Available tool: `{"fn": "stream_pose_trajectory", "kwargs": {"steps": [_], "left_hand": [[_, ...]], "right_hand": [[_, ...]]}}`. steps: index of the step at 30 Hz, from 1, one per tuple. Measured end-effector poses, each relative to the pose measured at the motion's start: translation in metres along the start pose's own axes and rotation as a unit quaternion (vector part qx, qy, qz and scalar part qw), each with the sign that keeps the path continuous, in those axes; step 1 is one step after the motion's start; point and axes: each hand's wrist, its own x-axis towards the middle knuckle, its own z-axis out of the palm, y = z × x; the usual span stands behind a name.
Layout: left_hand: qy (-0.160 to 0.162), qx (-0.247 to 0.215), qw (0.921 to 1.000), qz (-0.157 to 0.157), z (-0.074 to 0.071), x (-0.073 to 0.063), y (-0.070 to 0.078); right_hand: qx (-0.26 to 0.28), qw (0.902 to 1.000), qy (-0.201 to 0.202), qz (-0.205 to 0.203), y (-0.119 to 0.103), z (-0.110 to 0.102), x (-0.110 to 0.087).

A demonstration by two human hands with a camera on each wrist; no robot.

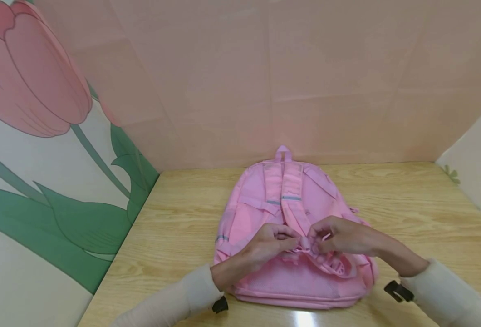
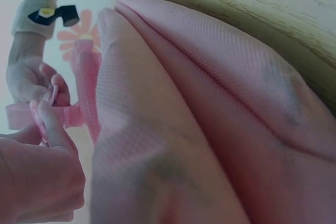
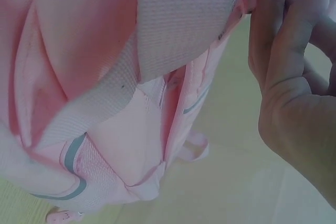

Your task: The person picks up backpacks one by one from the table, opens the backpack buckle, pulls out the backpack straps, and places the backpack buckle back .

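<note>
A pink backpack (image 1: 277, 282) lies on the table with its padded shoulder straps (image 1: 292, 184) facing up and its top loop toward the wall. Over its lower half, my left hand (image 1: 261, 247) pinches a pink webbing strap (image 1: 304, 244) between thumb and fingers. Just right of it, my right hand (image 1: 344, 236) grips the same strap, fingertips close to the left ones. In the left wrist view the strap (image 2: 20, 117) runs across between both hands. Fingers hide most of the gripped part. The right wrist view shows the right hand (image 3: 294, 72) curled beside the bag.
The wooden table (image 1: 175, 213) spreads out on both sides of the bag. Behind it stands a pink-beige wall (image 1: 216, 91); a tulip-patterned panel (image 1: 40, 91) rises at the left and a pale wall (image 1: 479, 150) at the right.
</note>
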Motion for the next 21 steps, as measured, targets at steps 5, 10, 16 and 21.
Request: {"fn": "stream_pose_trajectory", "kwargs": {"steps": [5, 10, 16, 21], "left_hand": [[0.006, 0.003, 1.0000, 0.003, 0.0015, -0.0012, -0.0003], [0.013, 0.007, 0.9999, -0.002, 0.0028, -0.0009, -0.0006], [0.018, 0.007, 0.9998, -0.004, 0.0036, -0.0004, -0.0008], [0.015, 0.006, 0.9999, -0.002, 0.0030, -0.0006, -0.0004]], "right_hand": [[0.007, 1.0000, -0.002, 0.000, -0.0012, 0.0008, 0.0005], [0.012, 0.9999, -0.010, -0.006, -0.0025, 0.0011, 0.0016], [0.000, 1.0000, -0.004, -0.007, -0.0020, -0.0001, 0.0022], [0.003, 1.0000, 0.002, -0.006, -0.0024, 0.0006, 0.0025]]}}
